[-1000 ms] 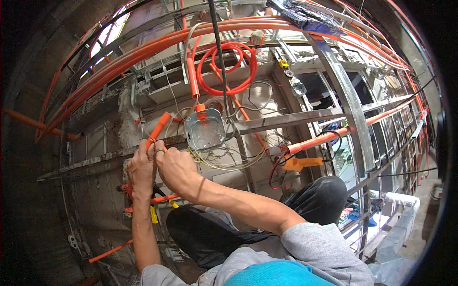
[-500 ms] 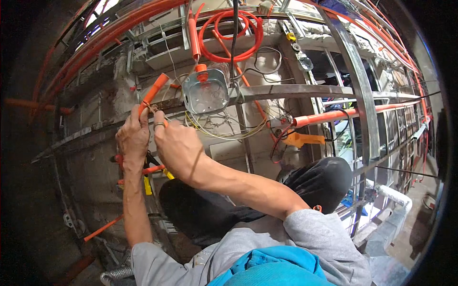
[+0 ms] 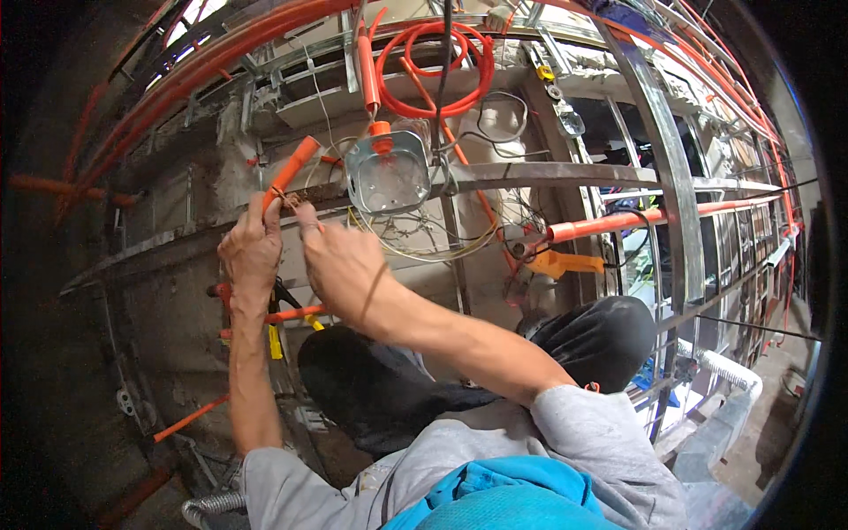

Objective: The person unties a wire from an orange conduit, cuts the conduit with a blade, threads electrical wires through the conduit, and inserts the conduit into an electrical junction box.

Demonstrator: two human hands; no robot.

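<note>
My left hand (image 3: 251, 249) is closed around the lower end of a short orange conduit pipe (image 3: 296, 166), which slants up to the right. Thin brownish wire strands (image 3: 290, 201) show at the pipe beside my thumb. Close to those strands, my right hand (image 3: 346, 269) is curled with its fingers pressed together. A small orange bit shows at its fingers, but what it grips is mostly hidden. Just right of the pipe is a square metal junction box (image 3: 389, 181) with an orange fitting (image 3: 381, 139) on its upper side.
A coil of orange tubing (image 3: 380, 66) lies beyond the box. Loose wires (image 3: 442, 254) trail below it. An orange-handled tool (image 3: 563, 262) lies near a longer orange pipe (image 3: 609, 226) at right. Yellow-handled pliers (image 3: 276, 342) rest below my left hand. Metal framing (image 3: 548, 175) crosses the area.
My right hand has drawn slightly right, away from my left hand. My left hand keeps its hold on the conduit pipe. The whole view has shifted a little.
</note>
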